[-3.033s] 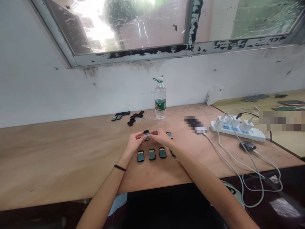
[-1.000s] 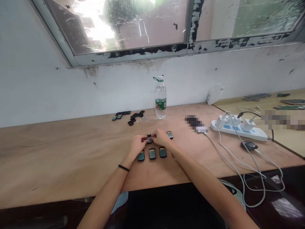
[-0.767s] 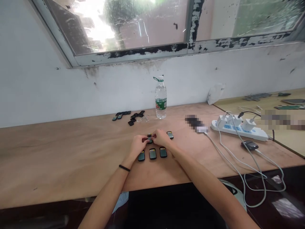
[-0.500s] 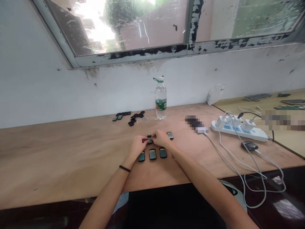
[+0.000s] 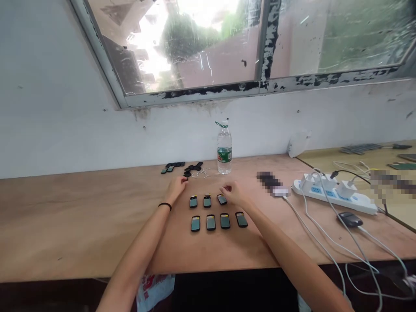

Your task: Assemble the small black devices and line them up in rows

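Observation:
Small black devices with grey screens lie in two rows on the wooden table (image 5: 81, 216): three in the back row (image 5: 207, 201) and several in the front row (image 5: 211, 222). My left hand (image 5: 176, 187), a black band on its wrist, stretches forward with fingers out. Its tips are close to a loose black part (image 5: 186, 174) at the edge of a pile of black parts (image 5: 192, 167). My right hand (image 5: 232, 193) rests just behind the right-most device of the back row (image 5: 222, 199). Its fingers are curled with nothing visible in them.
A water bottle (image 5: 224, 147) stands behind the rows. To the right are a blurred object (image 5: 271, 182), a white power strip (image 5: 334, 195) with plugs and trailing cables, and a small dark gadget (image 5: 349, 219). A white bag (image 5: 297, 143) leans on the wall by a second table.
Both hands have let go of the device they held together, which now lies in the back row. The left hand has moved forward toward the black parts. The view has shifted.

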Tool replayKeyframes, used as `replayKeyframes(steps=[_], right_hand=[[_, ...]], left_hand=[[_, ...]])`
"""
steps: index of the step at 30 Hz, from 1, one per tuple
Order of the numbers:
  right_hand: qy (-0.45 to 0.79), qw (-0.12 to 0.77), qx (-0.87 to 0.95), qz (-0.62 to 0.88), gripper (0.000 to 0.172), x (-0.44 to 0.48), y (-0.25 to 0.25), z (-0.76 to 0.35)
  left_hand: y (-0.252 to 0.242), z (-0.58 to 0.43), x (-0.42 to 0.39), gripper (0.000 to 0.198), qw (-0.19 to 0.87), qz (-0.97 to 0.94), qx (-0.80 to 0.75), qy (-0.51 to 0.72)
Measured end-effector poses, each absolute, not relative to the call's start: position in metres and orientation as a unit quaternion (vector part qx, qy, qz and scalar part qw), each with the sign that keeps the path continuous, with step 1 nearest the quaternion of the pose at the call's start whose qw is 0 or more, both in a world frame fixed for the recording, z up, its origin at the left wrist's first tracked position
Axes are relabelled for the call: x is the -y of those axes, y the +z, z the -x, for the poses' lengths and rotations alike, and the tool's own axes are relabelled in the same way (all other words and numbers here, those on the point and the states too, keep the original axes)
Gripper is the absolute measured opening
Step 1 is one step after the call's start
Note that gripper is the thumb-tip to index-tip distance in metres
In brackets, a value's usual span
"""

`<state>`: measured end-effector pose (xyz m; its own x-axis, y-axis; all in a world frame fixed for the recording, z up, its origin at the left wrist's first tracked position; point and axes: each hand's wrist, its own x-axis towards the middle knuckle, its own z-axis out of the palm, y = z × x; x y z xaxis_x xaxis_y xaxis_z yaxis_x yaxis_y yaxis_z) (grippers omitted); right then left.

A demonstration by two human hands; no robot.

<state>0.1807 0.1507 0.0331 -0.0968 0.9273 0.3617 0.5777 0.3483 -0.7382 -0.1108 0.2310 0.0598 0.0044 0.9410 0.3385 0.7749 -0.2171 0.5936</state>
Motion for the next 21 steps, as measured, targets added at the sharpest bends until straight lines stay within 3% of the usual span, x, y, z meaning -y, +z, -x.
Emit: replayKeyframes(steps=[3,11,16,21], right_hand=[[0.204,0.436,0.711,0.513,0.030,-0.143,0.039,-0.202],[0.199,0.480,0.701,0.488,0.040,-0.131,0.042,-0.248],[0.209,0.452,0.720,0.483,0.037,-0.130,0.038,-0.241],[0.209,0.422,0.744,0.473,0.032,-0.129,0.034,-0.238]], left_hand=[[0.050,0.120,-0.243,0.002,0.139,-0.671,-0.620,0.381],[0.027,0.133,-0.262,0.025,0.250,-0.539,-0.591,0.546],[0.020,0.143,-0.273,0.036,0.355,-0.424,-0.550,0.626],[0.017,0.147,-0.274,0.034,0.419,-0.353,-0.506,0.666]])
